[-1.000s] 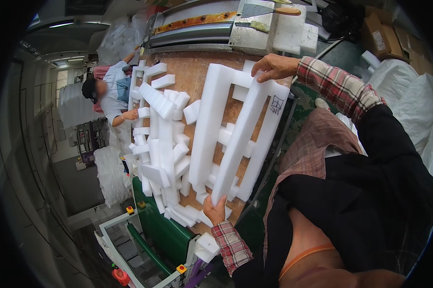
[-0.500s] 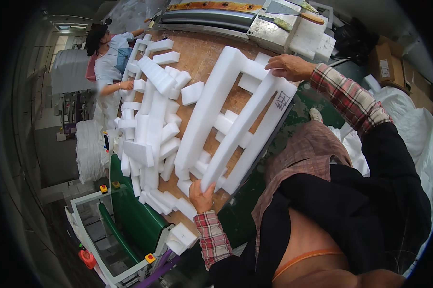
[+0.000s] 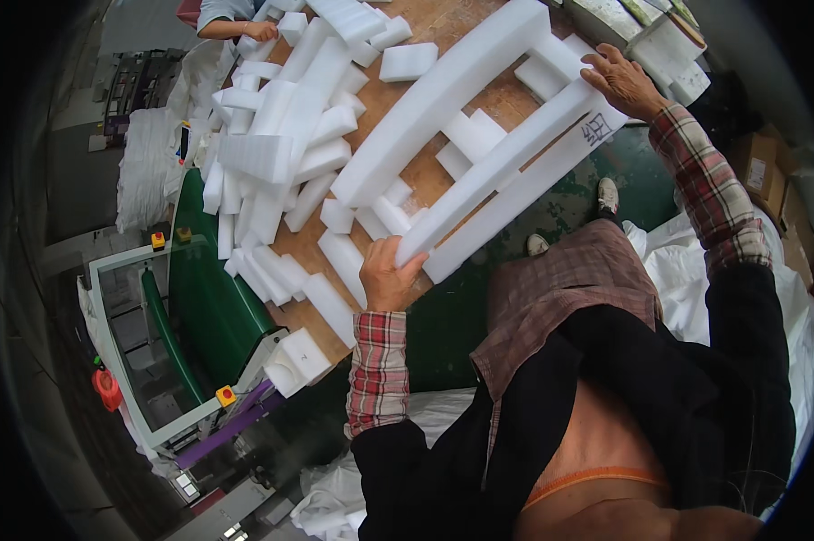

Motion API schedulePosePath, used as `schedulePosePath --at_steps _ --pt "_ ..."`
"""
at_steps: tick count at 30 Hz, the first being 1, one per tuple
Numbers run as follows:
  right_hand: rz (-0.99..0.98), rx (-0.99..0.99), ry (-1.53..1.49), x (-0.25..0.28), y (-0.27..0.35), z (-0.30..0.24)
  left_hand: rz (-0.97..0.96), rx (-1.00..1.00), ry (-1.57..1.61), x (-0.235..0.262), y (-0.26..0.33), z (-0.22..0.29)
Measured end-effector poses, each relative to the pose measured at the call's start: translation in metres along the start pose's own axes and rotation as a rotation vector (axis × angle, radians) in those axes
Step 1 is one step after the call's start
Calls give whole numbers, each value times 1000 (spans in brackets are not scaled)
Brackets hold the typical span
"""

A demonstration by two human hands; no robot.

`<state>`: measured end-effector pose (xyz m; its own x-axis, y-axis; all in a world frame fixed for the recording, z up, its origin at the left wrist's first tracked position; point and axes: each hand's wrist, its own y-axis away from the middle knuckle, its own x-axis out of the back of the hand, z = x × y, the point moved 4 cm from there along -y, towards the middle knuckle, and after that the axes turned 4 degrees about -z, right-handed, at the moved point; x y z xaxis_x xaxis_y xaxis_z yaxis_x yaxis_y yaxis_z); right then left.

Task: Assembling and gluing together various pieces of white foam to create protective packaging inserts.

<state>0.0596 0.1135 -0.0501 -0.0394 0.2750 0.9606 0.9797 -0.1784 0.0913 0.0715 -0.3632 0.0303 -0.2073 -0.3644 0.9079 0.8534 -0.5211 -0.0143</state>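
Note:
A long white foam bar (image 3: 506,167) slants over the table between my hands. My left hand (image 3: 391,273) is closed round its near end, thumb along the side. My right hand (image 3: 623,83) grips its far end, fingers bent over the top. Close beside it on my side lies a parallel foam bar (image 3: 529,194) with dark hand-drawn marks at its far end. Beyond the held bar is a thicker foam bar (image 3: 448,104), with a foam crosspiece (image 3: 556,56) at the far end. Shorter foam blocks (image 3: 473,135) lie in the gap between them.
Loose foam pieces (image 3: 281,117) are heaped across the wooden table (image 3: 407,68) to the left. A co-worker's hand (image 3: 261,32) touches a block at the far left. A green conveyor (image 3: 210,270) with a pale frame stands left, near a cardboard box (image 3: 763,167) at right.
My view has shifted and turned, so the table sits higher in it. Both hands keep hold of the same foam bar. The co-worker's head has left the view.

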Motion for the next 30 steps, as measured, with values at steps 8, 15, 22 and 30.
schedulePosePath --at_steps 8,15,22,30 --pt "-57 -36 83 2 6 -5 0 -34 14 -17 4 -15" --pt "41 -3 277 7 12 -17 -14 -32 2 -22 8 -18" --pt "109 230 298 3 10 -89 1 -40 -11 -20 2 -14" --pt "33 579 20 13 38 -173 84 -69 -30 -10 8 -2"
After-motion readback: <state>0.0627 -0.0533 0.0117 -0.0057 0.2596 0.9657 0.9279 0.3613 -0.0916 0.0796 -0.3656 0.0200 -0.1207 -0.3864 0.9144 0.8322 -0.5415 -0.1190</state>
